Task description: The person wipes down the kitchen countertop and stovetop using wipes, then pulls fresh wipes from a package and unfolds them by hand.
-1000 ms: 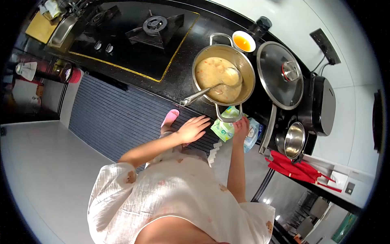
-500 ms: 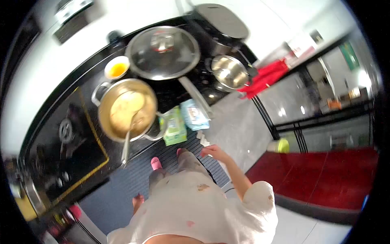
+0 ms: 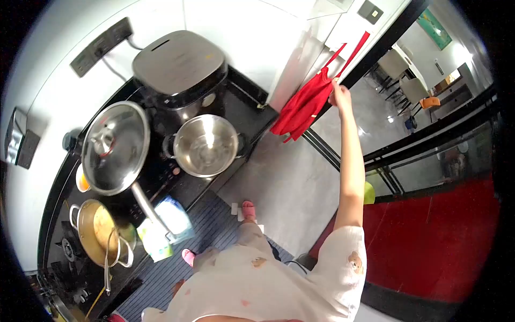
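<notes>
My right hand is raised at the end of my outstretched arm, its fingers curled at the upper edge of a red apron. The apron hangs by its straps beside the door frame, and the fingers appear closed on its cloth. Low beside my shirt, a small part of my left hand shows, its fingers mostly hidden. Nearest to that side on the counter is a two-handled pot of pale food, with a ladle leaning in it.
A lidded pan and an empty steel pot stand on the counter, with a rice cooker behind. A long handle juts out over bright packets. A glass door and red cabinet are at the right.
My right hand has risen from near my waist to the red apron. My view has swung right, and my body stands nearer the doorway. The left hand stays low.
</notes>
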Demonstrator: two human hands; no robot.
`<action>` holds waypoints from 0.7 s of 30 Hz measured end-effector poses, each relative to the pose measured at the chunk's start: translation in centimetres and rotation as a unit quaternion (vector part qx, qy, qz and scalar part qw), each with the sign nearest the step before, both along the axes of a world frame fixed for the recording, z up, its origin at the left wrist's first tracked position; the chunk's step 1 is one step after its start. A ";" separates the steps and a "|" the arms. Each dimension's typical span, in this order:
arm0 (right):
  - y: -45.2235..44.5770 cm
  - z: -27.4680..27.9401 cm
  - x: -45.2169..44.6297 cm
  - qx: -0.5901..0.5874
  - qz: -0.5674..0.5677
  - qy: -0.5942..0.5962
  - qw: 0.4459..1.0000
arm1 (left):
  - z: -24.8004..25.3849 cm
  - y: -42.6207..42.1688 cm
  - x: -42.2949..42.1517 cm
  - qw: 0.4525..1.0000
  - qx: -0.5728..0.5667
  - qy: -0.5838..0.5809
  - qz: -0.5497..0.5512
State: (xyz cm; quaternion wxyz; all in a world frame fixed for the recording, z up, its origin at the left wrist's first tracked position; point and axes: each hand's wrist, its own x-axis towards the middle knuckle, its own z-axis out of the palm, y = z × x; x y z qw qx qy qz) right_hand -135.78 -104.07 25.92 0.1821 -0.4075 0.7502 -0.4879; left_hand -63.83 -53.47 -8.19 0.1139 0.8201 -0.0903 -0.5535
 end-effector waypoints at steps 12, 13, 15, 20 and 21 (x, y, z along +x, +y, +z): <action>-22.5 2.2 -16.2 -0.008 -0.003 -0.214 0.977 | 4.1 3.8 -13.5 0.994 0.091 0.016 0.057; -22.7 2.8 -16.4 0.035 -0.062 -0.208 0.975 | 4.5 4.6 -14.1 0.994 0.085 0.016 0.070; -23.9 0.8 -19.0 -0.044 0.013 -0.203 0.978 | 5.8 5.1 -15.3 0.991 0.059 0.026 0.120; -23.7 -1.9 -22.6 -0.042 -0.029 0.351 0.935 | 6.6 6.8 -18.2 0.978 0.113 0.027 0.174; -21.5 -1.6 -21.6 -0.018 -0.029 0.430 0.902 | 6.6 7.5 -18.9 0.975 0.116 0.027 0.186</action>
